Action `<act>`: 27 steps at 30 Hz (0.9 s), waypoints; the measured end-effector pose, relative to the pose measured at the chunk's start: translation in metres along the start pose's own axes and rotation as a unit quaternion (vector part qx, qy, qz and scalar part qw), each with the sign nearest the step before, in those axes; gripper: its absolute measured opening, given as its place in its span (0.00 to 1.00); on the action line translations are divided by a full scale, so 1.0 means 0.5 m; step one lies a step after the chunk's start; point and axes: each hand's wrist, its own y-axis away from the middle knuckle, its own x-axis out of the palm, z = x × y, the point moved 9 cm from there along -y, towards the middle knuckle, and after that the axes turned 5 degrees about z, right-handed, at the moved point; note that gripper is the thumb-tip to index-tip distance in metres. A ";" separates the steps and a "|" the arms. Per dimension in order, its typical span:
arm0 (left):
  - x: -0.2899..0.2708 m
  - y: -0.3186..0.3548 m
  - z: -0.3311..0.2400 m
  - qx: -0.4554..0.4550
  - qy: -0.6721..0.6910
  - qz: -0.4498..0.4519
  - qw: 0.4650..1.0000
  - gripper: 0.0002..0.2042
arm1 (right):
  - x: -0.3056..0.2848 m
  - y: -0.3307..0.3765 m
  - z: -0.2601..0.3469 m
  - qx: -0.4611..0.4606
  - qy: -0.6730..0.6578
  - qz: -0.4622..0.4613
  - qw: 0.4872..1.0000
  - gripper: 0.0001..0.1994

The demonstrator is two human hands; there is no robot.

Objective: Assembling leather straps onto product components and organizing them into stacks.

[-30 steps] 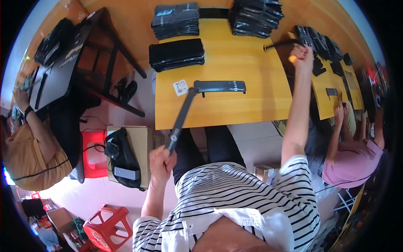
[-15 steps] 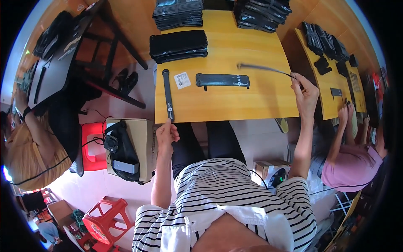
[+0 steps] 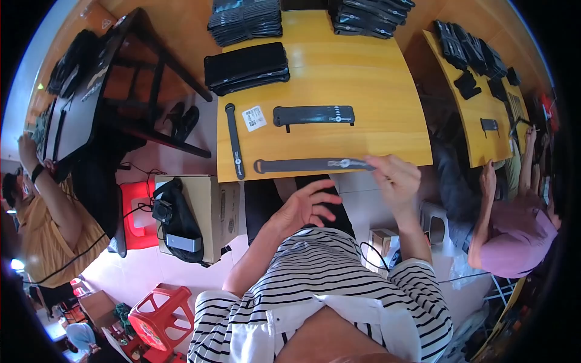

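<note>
My right hand (image 3: pixel 397 179) pinches the right end of a dark strap (image 3: pixel 305 164), which stretches leftward along the table's near edge, its looped end at the left. Below the strap, my left hand (image 3: pixel 307 206) holds nothing, fingers apart. A second dark strap (image 3: pixel 235 142) lies lengthwise by the table's left edge. Beside it is a white printed label (image 3: pixel 254 118). A wider black band (image 3: pixel 315 115) with two small tabs lies flat near the middle of the yellow table (image 3: pixel 375 91).
Black bands are stacked at the table's left (image 3: pixel 247 68), back left (image 3: pixel 245 23) and back right (image 3: pixel 370 18). A cardboard box (image 3: pixel 209 212) and red stool (image 3: pixel 160 317) stand on the floor at left. People work at tables on both sides.
My right hand has swung the strap down and left to the near edge. My left hand has let go of the strap on the table and moved right.
</note>
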 end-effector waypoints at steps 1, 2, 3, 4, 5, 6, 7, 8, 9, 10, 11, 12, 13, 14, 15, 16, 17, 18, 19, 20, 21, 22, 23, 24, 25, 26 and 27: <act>0.020 -0.010 -0.012 0.043 0.078 0.050 0.995 0.40 | 0.014 0.009 0.002 -0.023 -0.017 0.002 1.000 0.16; 0.017 -0.015 -0.010 0.039 0.080 0.052 0.995 0.40 | 0.025 0.019 0.003 -0.046 -0.033 0.005 0.998 0.16; -0.006 -0.017 -0.024 0.084 0.119 0.011 0.989 0.41 | 0.029 0.029 -0.005 -0.042 -0.031 0.005 0.999 0.16; -0.029 -0.015 -0.040 0.128 0.157 -0.031 0.979 0.41 | 0.036 0.038 -0.006 -0.059 -0.015 0.012 0.998 0.15; -0.034 -0.010 -0.055 0.140 0.160 -0.061 0.975 0.32 | 0.042 0.045 -0.005 -0.076 0.000 0.019 0.997 0.15; -0.044 -0.008 -0.061 0.138 0.162 -0.061 0.975 0.32 | 0.043 0.051 -0.011 -0.073 0.002 0.020 0.997 0.15; -0.071 0.000 -0.066 0.132 0.132 -0.108 0.976 0.26 | 0.049 0.055 -0.019 -0.064 -0.016 0.036 0.997 0.14; -0.092 0.006 -0.069 0.126 0.102 -0.156 0.974 0.21 | 0.059 0.059 -0.027 -0.054 -0.033 0.053 0.997 0.14; -0.096 0.008 -0.074 0.140 0.110 -0.163 0.970 0.14 | 0.068 0.062 -0.036 -0.054 -0.033 0.054 0.997 0.14; -0.095 0.003 -0.075 0.139 0.112 -0.162 0.971 0.14 | 0.076 0.061 -0.072 0.013 -0.125 0.045 0.991 0.15; -0.102 0.005 -0.083 0.149 0.068 -0.191 0.968 0.14 | 0.083 0.061 -0.102 0.080 -0.215 0.035 0.973 0.15; -0.109 0.008 -0.091 0.159 0.023 -0.219 0.962 0.14 | 0.079 0.059 -0.100 0.081 -0.214 0.035 0.973 0.15; -0.111 0.005 -0.090 0.160 0.026 -0.219 0.962 0.14 | 0.101 0.066 -0.127 0.207 -0.372 0.061 0.903 0.15; -0.113 0.003 -0.092 0.161 0.015 -0.223 0.961 0.14 | 0.136 0.087 -0.142 0.324 -0.512 0.083 0.791 0.16; -0.115 0.002 -0.093 0.163 0.003 -0.227 0.960 0.14 | 0.142 0.093 -0.148 0.325 -0.511 0.085 0.791 0.16; -0.116 0.001 -0.092 0.163 0.004 -0.228 0.960 0.14 | 0.156 0.104 -0.161 0.335 -0.531 0.082 0.774 0.15; -0.116 0.000 -0.090 0.163 0.006 -0.224 0.961 0.14 | 0.167 0.112 -0.170 0.344 -0.550 0.078 0.757 0.14; -0.115 -0.001 -0.087 0.163 0.008 -0.221 0.961 0.14 | 0.171 0.116 -0.175 0.345 -0.550 0.079 0.757 0.14; -0.115 -0.002 -0.084 0.164 0.009 -0.222 0.961 0.14 | 0.173 0.122 -0.188 0.369 -0.495 0.080 0.783 0.12; -0.116 0.000 -0.079 0.163 0.014 -0.230 0.959 0.14 | 0.171 0.127 -0.200 0.392 -0.437 0.081 0.806 0.11; -0.119 0.001 -0.076 0.162 0.018 -0.237 0.958 0.14 | 0.172 0.126 -0.201 0.392 -0.437 0.082 0.805 0.11; -0.120 0.002 -0.075 0.162 0.019 -0.238 0.958 0.14 | 0.172 0.127 -0.202 0.393 -0.437 0.079 0.805 0.10; -0.124 0.005 -0.075 0.161 0.012 -0.246 0.956 0.13 | 0.172 0.128 -0.205 0.393 -0.437 0.075 0.805 0.09; -0.128 0.009 -0.076 0.161 0.006 -0.254 0.954 0.13 | 0.172 0.128 -0.208 0.394 -0.438 0.076 0.805 0.09; -0.133 0.011 -0.077 0.160 0.006 -0.255 0.954 0.13 | 0.168 0.126 -0.212 0.387 -0.421 0.077 0.817 0.09; -0.145 0.017 -0.083 0.171 0.005 -0.265 0.949 0.12 | 0.164 0.124 -0.218 0.379 -0.405 0.079 0.828 0.09; -0.157 0.022 -0.090 0.181 0.003 -0.275 0.944 0.12 | 0.163 0.125 -0.226 0.380 -0.405 0.079 0.828 0.09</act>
